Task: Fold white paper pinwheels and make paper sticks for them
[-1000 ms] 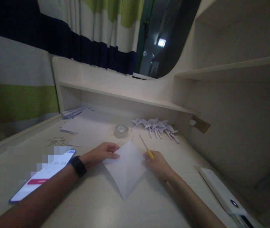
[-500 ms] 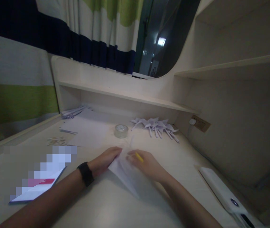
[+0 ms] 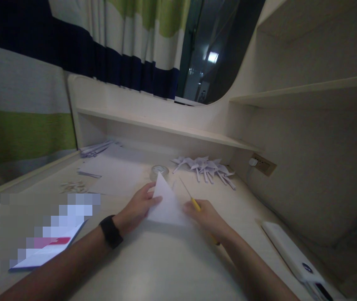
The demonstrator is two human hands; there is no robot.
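My left hand (image 3: 137,209) pinches the left edge of a white sheet of paper (image 3: 167,207), thumb on the near face. The paper stands tilted with a pointed corner up, above the desk. My right hand (image 3: 205,215) is closed round a yellow-handled knife (image 3: 195,204) whose long thin blade points up and to the left. Its fingertips are at the paper's right edge; blur there hides whether they grip it. Behind the paper, a roll of clear tape (image 3: 156,169) is partly covered.
Several paper pinwheels (image 3: 206,165) lie at the back right. White sheets (image 3: 118,165) and rolled paper sticks (image 3: 98,148) lie at the back left, near small pale pieces (image 3: 73,187). A tablet (image 3: 56,246) is at left, a long white device (image 3: 291,251) at right.
The paper has swung from a slanting, folded hold to a pointed shape facing me. My right hand has moved slightly right and down, and the knife's blade now shows clear of the paper.
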